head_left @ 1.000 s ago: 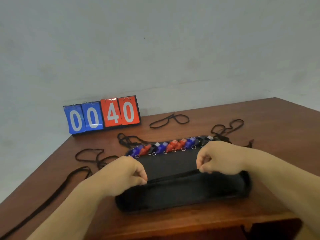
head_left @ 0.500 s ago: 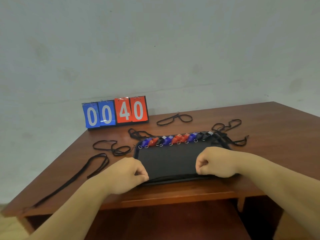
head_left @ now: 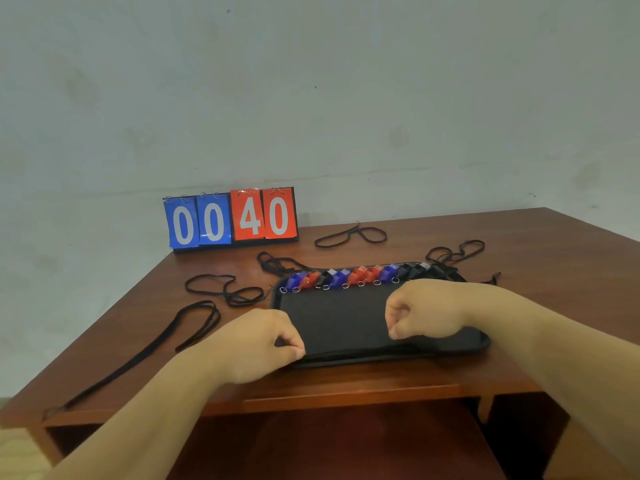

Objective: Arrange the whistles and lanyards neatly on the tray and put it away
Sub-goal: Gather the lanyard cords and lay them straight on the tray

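A black tray (head_left: 339, 317) lies near the front edge of the brown table (head_left: 540, 258). Along its far rim stands a row of several blue, red and black whistles (head_left: 353, 277) with small metal rings. My left hand (head_left: 263, 341) is at the tray's near left corner and my right hand (head_left: 426, 311) rests over its near right part. Both are closed, pinching the ends of a black lanyard (head_left: 353, 352) that runs straight along the tray's near edge. The right end of the lanyard is hidden under my right hand.
Loose black lanyards lie around the tray: a tangle (head_left: 225, 289) and a long one (head_left: 197, 323) at left, one (head_left: 277, 263) behind the tray, one (head_left: 349, 235) at the back, one (head_left: 457, 251) at right. A flip scoreboard (head_left: 230, 218) reading 00 40 stands against the wall.
The lanyard, held stretched above the tray's middle a second ago, has come down to the tray's near edge. Both hands moved toward me with it, and my view has pulled back.
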The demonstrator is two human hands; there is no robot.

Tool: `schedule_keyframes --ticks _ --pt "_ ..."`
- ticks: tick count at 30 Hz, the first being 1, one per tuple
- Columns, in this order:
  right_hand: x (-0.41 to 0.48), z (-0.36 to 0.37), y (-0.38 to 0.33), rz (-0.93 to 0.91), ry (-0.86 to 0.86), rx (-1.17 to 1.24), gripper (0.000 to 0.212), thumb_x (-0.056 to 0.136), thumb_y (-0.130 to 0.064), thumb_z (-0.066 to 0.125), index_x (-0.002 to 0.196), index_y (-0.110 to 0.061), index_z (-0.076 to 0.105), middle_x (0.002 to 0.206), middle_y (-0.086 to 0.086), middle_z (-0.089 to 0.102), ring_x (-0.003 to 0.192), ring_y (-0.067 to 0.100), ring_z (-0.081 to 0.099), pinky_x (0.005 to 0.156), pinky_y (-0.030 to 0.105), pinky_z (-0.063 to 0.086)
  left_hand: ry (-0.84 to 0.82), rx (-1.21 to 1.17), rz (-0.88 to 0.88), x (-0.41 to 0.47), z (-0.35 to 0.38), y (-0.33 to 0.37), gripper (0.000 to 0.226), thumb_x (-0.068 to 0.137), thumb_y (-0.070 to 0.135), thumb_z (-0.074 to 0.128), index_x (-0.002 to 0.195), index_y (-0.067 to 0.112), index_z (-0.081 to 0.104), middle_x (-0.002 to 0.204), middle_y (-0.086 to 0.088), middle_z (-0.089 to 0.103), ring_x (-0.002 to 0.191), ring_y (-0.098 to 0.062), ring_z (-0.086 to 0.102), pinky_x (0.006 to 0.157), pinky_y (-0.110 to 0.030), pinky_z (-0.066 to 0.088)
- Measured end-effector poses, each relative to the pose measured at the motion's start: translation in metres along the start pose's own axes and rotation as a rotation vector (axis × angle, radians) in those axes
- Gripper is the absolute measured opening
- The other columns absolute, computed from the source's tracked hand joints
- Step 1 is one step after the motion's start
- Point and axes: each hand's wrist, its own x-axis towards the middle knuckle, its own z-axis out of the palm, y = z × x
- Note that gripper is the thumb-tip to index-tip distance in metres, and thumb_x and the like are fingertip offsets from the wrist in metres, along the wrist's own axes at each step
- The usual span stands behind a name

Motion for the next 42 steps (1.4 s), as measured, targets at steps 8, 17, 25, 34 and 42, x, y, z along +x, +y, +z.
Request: schedule_keyframes --ticks 8,17,25,34,42 --pt "0.04 -0.002 -0.043 -0.09 0.048 -0.033 0.02 0.097 -0.04 0.064 0.11 -0.027 0.071 0.098 -0.015 0.063 0.091 0.004 0.059 0.079 0.023 0.044 0.086 -0.102 0.006 -0.01 -0.005 -0.025 0.014 0.097 0.045 0.065 0.106 0.044 0.076 0.101 0.027 0.067 0.098 0.01 0.062 0.091 -0.02 0.052" --pt "0.101 -0.001 -0.127 -0.269 0.095 -0.015 0.015 0.095 -0.037 0.066 0.108 -0.03 0.072 0.099 -0.019 0.062 0.093 0.0 0.056 0.088 0.029 0.046 0.236 -0.095 -0.199 -0.05 -0.022 -0.092 0.01 0.095 0.048 0.066 0.105 0.047 0.068 0.103 0.027 0.064 0.098 0.007 0.06 0.089 -0.019 0.049" --pt "0.15 0.018 -0.201 -0.471 0.114 -0.099 0.043 0.097 -0.033 0.065 0.139 -0.03 0.059 0.135 -0.006 0.057 0.103 0.004 0.05 0.086 0.02 0.039 0.288 -0.07 -0.385 -0.085 -0.01 -0.137 0.032 0.089 0.054 0.071 0.113 0.046 0.052 0.108 0.021 0.058 0.099 -0.001 0.06 0.09 -0.026 0.053" --pt "0.193 0.05 -0.232 -0.509 0.083 -0.187 0.022 0.098 -0.031 0.062 0.116 -0.024 0.07 0.118 -0.002 0.064 0.107 0.019 0.062 0.094 0.037 0.052 0.414 -0.036 -0.384 -0.088 0.006 -0.151 0.009 0.095 0.05 0.063 0.094 0.041 0.06 0.091 0.019 0.056 0.084 0.0 0.055 0.068 -0.016 0.037" --pt "0.199 0.055 -0.228 -0.522 0.063 -0.111 0.009 0.1 -0.031 0.06 0.092 -0.034 0.062 0.101 -0.009 0.066 0.093 0.013 0.062 0.084 0.032 0.052 0.413 -0.058 -0.333 -0.086 0.007 -0.152 0.003 0.098 0.044 0.062 0.097 0.044 0.065 0.089 0.017 0.055 0.082 -0.001 0.056 0.071 -0.019 0.04"
